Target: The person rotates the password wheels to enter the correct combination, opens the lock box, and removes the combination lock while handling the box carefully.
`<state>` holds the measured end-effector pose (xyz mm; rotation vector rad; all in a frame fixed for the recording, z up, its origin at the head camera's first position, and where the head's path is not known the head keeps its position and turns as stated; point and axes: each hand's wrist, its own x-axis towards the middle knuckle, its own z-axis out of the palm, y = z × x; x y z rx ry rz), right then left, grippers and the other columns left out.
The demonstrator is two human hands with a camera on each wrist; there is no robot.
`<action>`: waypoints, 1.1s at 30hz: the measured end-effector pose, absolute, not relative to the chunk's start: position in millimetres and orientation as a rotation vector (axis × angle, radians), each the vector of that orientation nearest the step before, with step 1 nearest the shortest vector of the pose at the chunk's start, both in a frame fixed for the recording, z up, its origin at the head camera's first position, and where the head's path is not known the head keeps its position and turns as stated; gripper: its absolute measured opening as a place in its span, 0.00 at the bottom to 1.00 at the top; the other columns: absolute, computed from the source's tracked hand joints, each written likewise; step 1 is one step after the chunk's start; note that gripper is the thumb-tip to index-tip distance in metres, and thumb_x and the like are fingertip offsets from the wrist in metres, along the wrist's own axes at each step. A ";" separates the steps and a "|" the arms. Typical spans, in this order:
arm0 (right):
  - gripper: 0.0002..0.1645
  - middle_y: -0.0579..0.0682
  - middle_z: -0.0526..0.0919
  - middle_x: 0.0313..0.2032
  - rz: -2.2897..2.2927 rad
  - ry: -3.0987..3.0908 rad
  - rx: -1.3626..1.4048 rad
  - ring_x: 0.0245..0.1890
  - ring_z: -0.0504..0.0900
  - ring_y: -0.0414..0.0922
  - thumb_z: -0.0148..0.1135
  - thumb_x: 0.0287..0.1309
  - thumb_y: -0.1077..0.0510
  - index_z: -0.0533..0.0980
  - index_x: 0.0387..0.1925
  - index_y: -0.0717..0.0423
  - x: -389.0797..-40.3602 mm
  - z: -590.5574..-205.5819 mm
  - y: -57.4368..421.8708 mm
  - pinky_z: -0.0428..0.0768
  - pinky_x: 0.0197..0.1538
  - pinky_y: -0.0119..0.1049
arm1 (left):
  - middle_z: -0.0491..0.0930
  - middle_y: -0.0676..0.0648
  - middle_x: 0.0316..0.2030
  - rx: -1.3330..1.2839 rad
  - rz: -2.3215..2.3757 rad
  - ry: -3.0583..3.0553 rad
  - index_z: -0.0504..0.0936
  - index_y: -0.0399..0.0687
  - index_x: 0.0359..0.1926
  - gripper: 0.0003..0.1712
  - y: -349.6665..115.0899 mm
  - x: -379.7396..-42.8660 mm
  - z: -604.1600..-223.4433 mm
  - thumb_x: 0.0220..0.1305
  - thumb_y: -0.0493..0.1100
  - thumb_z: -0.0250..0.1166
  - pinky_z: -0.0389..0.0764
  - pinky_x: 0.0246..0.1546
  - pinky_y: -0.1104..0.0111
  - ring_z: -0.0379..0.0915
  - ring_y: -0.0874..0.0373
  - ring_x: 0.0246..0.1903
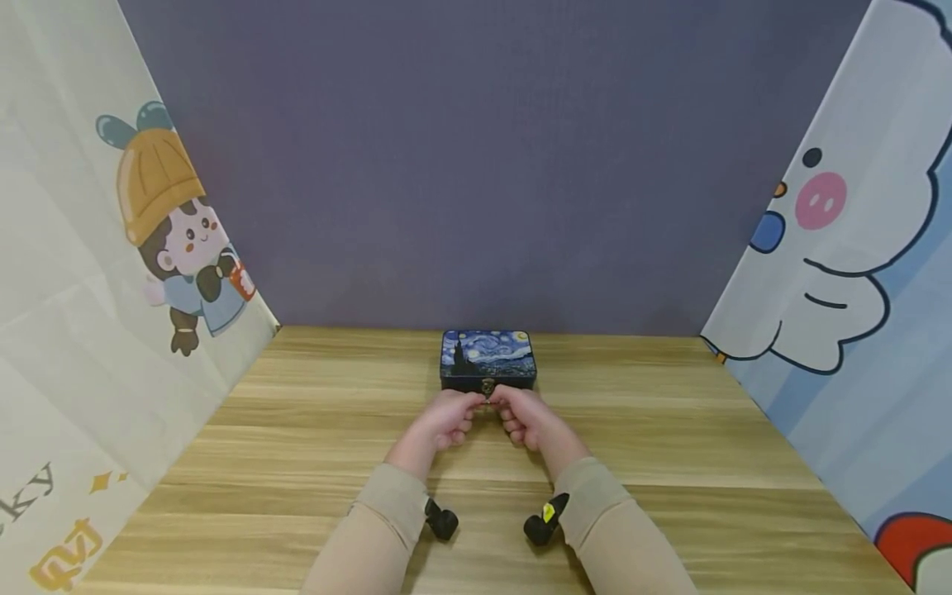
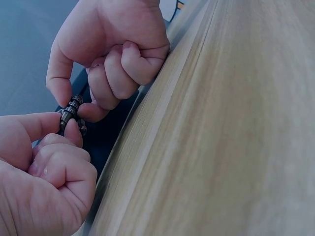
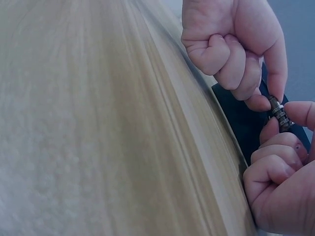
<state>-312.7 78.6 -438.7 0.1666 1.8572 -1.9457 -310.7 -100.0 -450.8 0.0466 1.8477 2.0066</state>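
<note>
At the back of the table sits a dark box (image 1: pixel 487 355) with a swirling blue night-sky painting on its lid, which is down. On its front face is a metal clasp (image 1: pixel 487 386). A small dark combination lock (image 2: pixel 71 112) with ringed number dials hangs at that clasp. My left hand (image 1: pixel 449 419) pinches one end of the lock between thumb and index finger, its other fingers curled in. From the opposite side my right hand (image 1: pixel 524 416) pinches the other end in the same way. Fingertips cover parts of the lock (image 3: pixel 279 115); the digits are too small to read.
The wooden table (image 1: pixel 297 463) spreads out around the box and forearms. Behind the box rises a grey-blue panel (image 1: pixel 476 165). Cartoon-printed sheets flank the table, a white one (image 1: pixel 67 248) on the left and a blue one (image 1: pixel 892 397) on the right.
</note>
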 end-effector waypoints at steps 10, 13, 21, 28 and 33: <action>0.14 0.40 0.56 0.13 -1.938 1.878 0.173 0.11 0.51 0.37 0.62 0.50 0.53 0.68 0.17 0.49 -314.3 -441.1 77.7 0.50 0.13 0.30 | 0.60 0.56 0.17 0.036 2.010 1.842 0.77 0.32 0.41 0.16 -100.3 -312.4 -452.2 0.71 0.45 0.60 0.53 0.12 0.74 0.47 0.66 0.12; 0.13 0.40 0.56 0.13 -1.936 1.882 0.171 0.11 0.51 0.37 0.62 0.50 0.53 0.69 0.17 0.49 -314.7 -441.4 77.5 0.50 0.13 0.30 | 0.60 0.56 0.17 0.038 2.011 1.840 0.77 0.31 0.42 0.17 -100.5 -312.6 -452.1 0.71 0.45 0.60 0.53 0.11 0.74 0.47 0.66 0.12; 0.14 0.40 0.56 0.13 -1.939 1.874 0.171 0.11 0.51 0.37 0.62 0.49 0.53 0.68 0.16 0.49 -315.4 -440.4 77.1 0.50 0.13 0.30 | 0.60 0.56 0.17 0.027 2.013 1.822 0.77 0.32 0.42 0.16 -100.4 -313.7 -450.2 0.70 0.45 0.60 0.54 0.11 0.74 0.47 0.66 0.12; 0.14 0.40 0.56 0.13 -1.938 1.869 0.171 0.11 0.51 0.37 0.62 0.49 0.52 0.68 0.17 0.50 -315.5 -439.3 76.8 0.50 0.13 0.30 | 0.60 0.56 0.17 0.044 2.013 1.830 0.77 0.33 0.41 0.15 -100.7 -315.2 -451.3 0.70 0.45 0.60 0.54 0.11 0.74 0.48 0.66 0.12; 0.14 0.40 0.56 0.13 -1.939 1.867 0.181 0.11 0.51 0.37 0.62 0.49 0.52 0.68 0.17 0.50 -315.7 -439.9 76.2 0.50 0.13 0.30 | 0.60 0.56 0.17 0.037 2.016 1.825 0.77 0.32 0.41 0.15 -101.0 -316.0 -453.1 0.70 0.45 0.60 0.54 0.11 0.74 0.48 0.66 0.12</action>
